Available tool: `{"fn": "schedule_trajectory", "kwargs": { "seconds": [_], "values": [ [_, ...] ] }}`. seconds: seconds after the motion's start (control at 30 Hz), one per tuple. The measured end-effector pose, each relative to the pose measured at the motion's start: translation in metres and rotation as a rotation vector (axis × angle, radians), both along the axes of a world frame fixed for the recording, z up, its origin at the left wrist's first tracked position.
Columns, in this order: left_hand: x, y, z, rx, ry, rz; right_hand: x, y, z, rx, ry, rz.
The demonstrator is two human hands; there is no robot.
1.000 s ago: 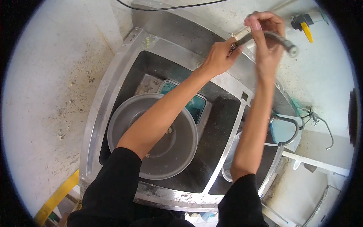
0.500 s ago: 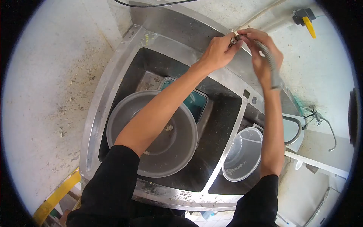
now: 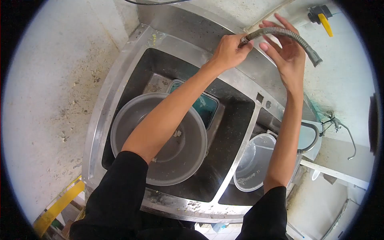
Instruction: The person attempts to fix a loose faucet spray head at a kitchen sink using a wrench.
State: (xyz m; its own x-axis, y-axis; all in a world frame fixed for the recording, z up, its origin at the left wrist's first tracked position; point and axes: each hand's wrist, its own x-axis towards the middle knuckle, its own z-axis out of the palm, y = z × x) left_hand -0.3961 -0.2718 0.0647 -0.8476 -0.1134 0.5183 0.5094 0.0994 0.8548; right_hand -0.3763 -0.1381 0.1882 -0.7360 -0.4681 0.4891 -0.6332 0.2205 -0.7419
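My left hand (image 3: 232,51) is closed around the lower end of a flexible metal faucet hose (image 3: 286,32) behind the sink. From that grip the ribbed hose arcs to the right, and its grey nozzle end hangs free over the wall side. Beside it, my right hand (image 3: 287,56) has its fingers spread and partly passes behind the hose; no grip shows. Below my left forearm, a large grey basin (image 3: 188,160) with pale food bits sits in the bigger sink compartment (image 3: 224,160).
A teal tray (image 3: 208,110) lies behind the basin. The smaller compartment holds a grey bucket (image 3: 254,164). A curved metal spout (image 3: 316,138) stands on the right. On the wall are a yellow-handled valve (image 3: 326,25) and another tap (image 3: 338,126).
My right hand has come off the hose's base and opened, shifting slightly right. The hose now arches outward to the right instead of hanging down along my right wrist. My left hand keeps its place.
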Motion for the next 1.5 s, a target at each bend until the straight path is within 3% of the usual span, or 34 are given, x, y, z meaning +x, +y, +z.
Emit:
{"fn": "schedule_trajectory", "kwargs": {
  "seconds": [0.13, 0.23, 0.37, 0.57, 0.63, 0.77, 1.07, 1.2, 1.3, 1.4, 1.43, 1.5],
  "values": [
    [0.000, 0.005, 0.001, 0.029, -0.046, 0.039, 0.009, 0.010, 0.025, -0.001, 0.010, 0.210],
    [-0.006, 0.007, -0.006, 0.012, -0.051, 0.044, 0.014, 0.002, 0.027, 0.170, 0.001, 0.028],
    [-0.011, 0.010, -0.011, 0.069, 0.027, 0.029, -0.017, 0.002, -0.003, 0.202, 0.133, 0.092],
    [-0.010, 0.007, -0.010, 0.039, 0.033, 0.055, -0.021, -0.005, -0.035, -0.021, 0.124, 0.018],
    [-0.011, 0.008, -0.009, 0.027, 0.033, 0.069, -0.022, -0.008, -0.049, 0.017, 0.628, -0.113],
    [-0.006, 0.007, -0.007, 0.062, -0.058, 0.044, -0.011, -0.017, -0.065, 0.089, 0.823, -0.319],
    [-0.016, 0.013, -0.023, 0.159, 0.035, 0.014, -0.020, -0.031, -0.068, 0.083, 1.105, -0.258],
    [-0.012, 0.011, -0.017, 0.161, -0.036, -0.032, -0.017, -0.032, -0.070, 0.142, 1.069, -0.329],
    [-0.010, 0.005, -0.012, 0.083, -0.108, -0.012, -0.017, -0.042, -0.069, -0.009, 0.972, -0.457],
    [-0.010, 0.004, -0.013, 0.104, -0.050, -0.012, 0.008, -0.033, -0.029, 0.188, 0.223, -0.337],
    [-0.010, 0.003, -0.014, 0.105, -0.049, -0.007, 0.009, -0.023, -0.018, 0.187, 0.225, -0.331],
    [-0.009, 0.004, -0.014, 0.064, -0.081, -0.050, 0.009, -0.005, 0.007, 0.022, -0.029, 0.091]
  ]
}}
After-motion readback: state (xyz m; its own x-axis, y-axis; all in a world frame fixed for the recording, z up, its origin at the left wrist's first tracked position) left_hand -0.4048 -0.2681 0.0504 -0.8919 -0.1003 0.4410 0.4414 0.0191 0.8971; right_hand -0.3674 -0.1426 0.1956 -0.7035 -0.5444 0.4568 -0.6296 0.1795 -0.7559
